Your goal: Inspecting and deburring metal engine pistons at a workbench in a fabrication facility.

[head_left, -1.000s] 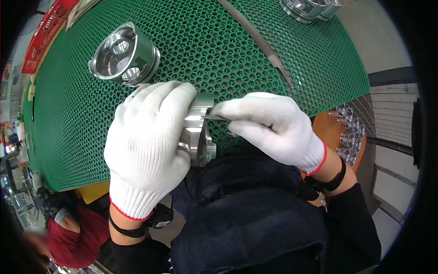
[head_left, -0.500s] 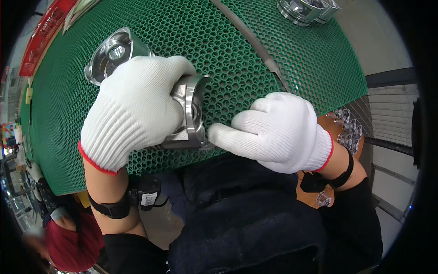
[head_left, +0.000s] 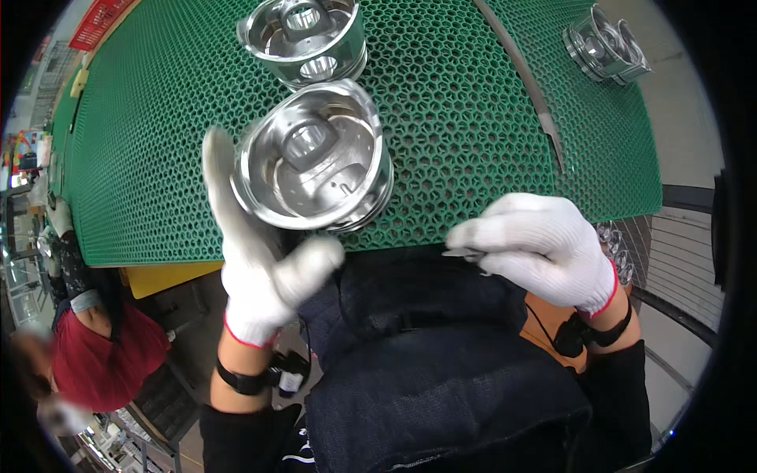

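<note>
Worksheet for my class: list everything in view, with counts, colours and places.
Mat: one, green, upper half
Nearest piston: one, silver, centre
Second piston: one, silver, behind it
Far pistons: two, silver, upper right
Strip: one, grey, on the mat
Basket: one, red, upper left
Shiny parts: several, silver, below mat, right
Panel: one, yellow, under mat, left
Co-worker: one, dark red clothing, lower left
Thin tool: one, grey, right of centre
Garment: one, dark blue, bottom centre
Wrist straps: two, black, left and right
Left hand: one, white-gloved, open beside nearest piston
Right hand: one, white-gloved, pinching the tool
</note>
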`<state>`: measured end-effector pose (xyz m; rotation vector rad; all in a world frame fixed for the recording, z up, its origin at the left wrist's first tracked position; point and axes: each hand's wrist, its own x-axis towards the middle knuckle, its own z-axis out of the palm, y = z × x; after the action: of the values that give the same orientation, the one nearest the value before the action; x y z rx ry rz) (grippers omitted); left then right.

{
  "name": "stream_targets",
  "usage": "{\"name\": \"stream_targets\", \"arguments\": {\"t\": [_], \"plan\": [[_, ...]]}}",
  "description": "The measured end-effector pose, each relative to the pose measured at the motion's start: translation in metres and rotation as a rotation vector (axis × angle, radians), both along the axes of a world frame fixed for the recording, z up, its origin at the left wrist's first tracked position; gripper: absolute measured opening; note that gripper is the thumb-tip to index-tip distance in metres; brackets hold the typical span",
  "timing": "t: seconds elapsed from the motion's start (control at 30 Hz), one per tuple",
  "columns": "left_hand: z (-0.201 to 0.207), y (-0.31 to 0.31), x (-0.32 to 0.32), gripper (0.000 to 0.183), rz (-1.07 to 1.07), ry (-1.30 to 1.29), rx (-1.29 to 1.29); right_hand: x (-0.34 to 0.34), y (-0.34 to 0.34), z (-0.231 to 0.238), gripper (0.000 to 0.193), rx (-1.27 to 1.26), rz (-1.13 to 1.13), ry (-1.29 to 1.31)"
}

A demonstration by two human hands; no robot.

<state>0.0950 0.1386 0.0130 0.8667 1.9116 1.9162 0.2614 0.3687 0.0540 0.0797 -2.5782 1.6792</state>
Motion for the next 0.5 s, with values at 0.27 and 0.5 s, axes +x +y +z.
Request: {"name": "stream_targets", "arguments": {"t": [0.27, 0.5], "plan": [[-0.009, -0.035, -0.016, 0.076, 0.078, 0.065, -0.243, 0.015, 0.002, -0.005, 0.027, -0.046, -0.06, -0.054], [0.042, 0.045, -0.061, 0.049, -0.371, 0.862, -0.357, 0.021, -0.006, -0.004, 0.031, -0.75, -0.224, -0.404]]}}
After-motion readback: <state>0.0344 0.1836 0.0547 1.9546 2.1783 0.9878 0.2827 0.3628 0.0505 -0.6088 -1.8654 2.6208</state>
